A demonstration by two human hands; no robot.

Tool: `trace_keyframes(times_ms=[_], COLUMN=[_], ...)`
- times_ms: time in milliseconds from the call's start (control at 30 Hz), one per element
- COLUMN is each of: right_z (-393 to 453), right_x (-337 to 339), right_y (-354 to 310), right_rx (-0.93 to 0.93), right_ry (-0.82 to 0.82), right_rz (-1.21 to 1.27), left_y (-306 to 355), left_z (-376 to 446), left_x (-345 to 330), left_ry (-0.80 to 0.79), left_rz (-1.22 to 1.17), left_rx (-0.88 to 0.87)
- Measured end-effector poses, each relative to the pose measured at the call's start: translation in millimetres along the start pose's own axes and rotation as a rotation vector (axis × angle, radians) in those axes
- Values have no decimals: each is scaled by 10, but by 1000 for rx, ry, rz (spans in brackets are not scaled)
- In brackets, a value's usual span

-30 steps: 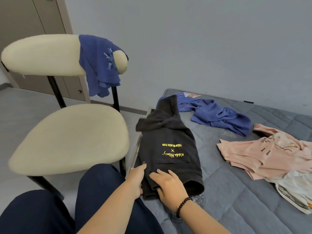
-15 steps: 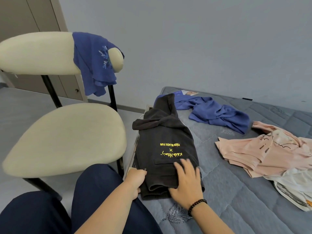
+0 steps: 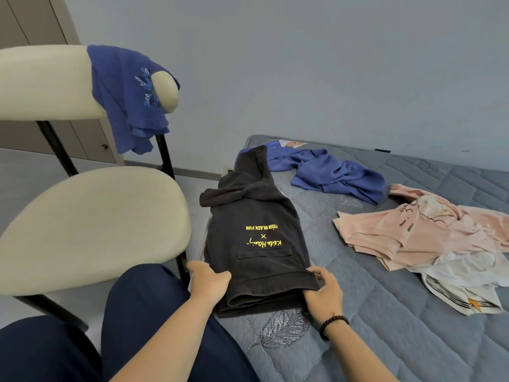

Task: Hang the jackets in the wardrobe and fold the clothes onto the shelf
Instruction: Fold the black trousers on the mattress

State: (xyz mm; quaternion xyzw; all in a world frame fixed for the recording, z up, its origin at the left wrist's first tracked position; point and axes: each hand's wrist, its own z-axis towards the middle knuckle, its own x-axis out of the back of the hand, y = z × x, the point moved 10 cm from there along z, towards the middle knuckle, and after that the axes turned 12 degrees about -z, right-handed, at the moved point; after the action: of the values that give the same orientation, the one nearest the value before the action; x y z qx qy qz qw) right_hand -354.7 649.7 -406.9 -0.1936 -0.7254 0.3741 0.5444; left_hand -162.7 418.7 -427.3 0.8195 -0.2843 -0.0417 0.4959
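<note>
A black hoodie (image 3: 256,238) with yellow lettering lies folded lengthwise on the grey quilted mattress (image 3: 385,312), its hood pointing away from me. My left hand (image 3: 208,281) grips the hoodie's near left corner. My right hand (image 3: 323,289), with a dark bead bracelet at the wrist, grips the near right corner, fingers curled under the hem. A blue garment (image 3: 330,172) lies crumpled behind the hoodie. To the right lies a pink top (image 3: 418,230), with a white garment (image 3: 465,288) partly under it. Another blue top (image 3: 129,97) hangs over the chair's backrest.
A cream padded chair (image 3: 91,224) with black legs stands left of the mattress, close to my knees. A beige wardrobe door (image 3: 33,20) shows at the far left behind the chair. A plain grey wall runs behind the mattress.
My right hand slid off the hoodie's top to its near right corner and now grips the hem. My left hand closed on the near left corner. The hoodie lies flatter.
</note>
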Motion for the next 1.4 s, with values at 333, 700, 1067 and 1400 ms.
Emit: trace_keyframes(times_ms=[333,700,1067,1400], right_z=[-123,-166,-553,158], right_x=[-104,378,401,-140], right_y=[-127,-134,133,-1334], right_rx=[126,138,111,473], right_ry=[-71,-36,-542,-445], right_rz=[-184,-440,-883,-819], left_y=[-107,-172,-266,0], left_z=[42,-233,-198,208], left_x=[-57,-332,-179,-38], left_ry=[-50,-421,-234,-98], left_rz=[423,43,122,-194], left_rx=[0,161,196,69])
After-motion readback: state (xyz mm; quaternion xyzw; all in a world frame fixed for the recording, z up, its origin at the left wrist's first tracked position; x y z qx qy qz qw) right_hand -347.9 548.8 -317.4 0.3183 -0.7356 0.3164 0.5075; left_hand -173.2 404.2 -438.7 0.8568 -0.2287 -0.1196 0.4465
